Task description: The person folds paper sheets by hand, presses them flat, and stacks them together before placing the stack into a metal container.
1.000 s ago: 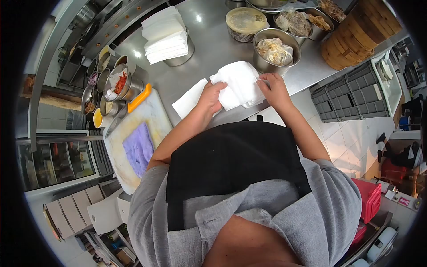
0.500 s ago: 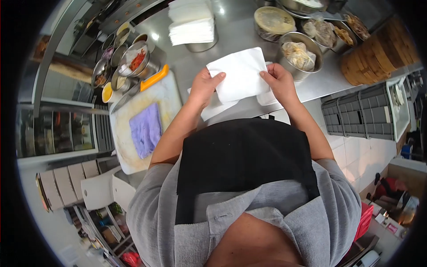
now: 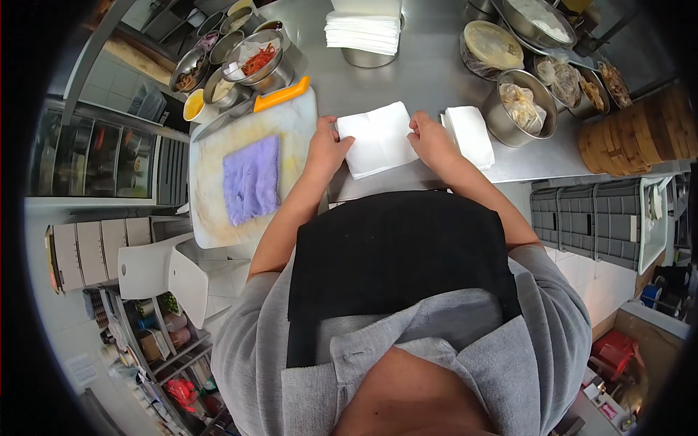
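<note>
A white paper napkin (image 3: 379,139) lies at the steel counter's front part, with a fold line across it. My left hand (image 3: 329,147) pinches its left edge between thumb and fingers. At its right edge my right hand (image 3: 430,138) is closed, fingers bent against the paper. A stack of folded white napkins (image 3: 469,138) rests just right of my right hand. Farther back, a taller napkin pile (image 3: 363,30) sits on a round metal container (image 3: 369,58).
Left of my hands, a cutting board (image 3: 298,120) bears a purple cloth (image 3: 251,179) and an orange-handled knife (image 3: 282,94). Metal bowls, one with red strips (image 3: 259,61), stand behind it. On the right are a metal pot (image 3: 494,116) with bagged food and bamboo steamers (image 3: 640,138).
The napkin between my hands has come down flat onto the counter. The stack beside my right hand now shows more fully. The view has shifted, so the counter items appear farther right.
</note>
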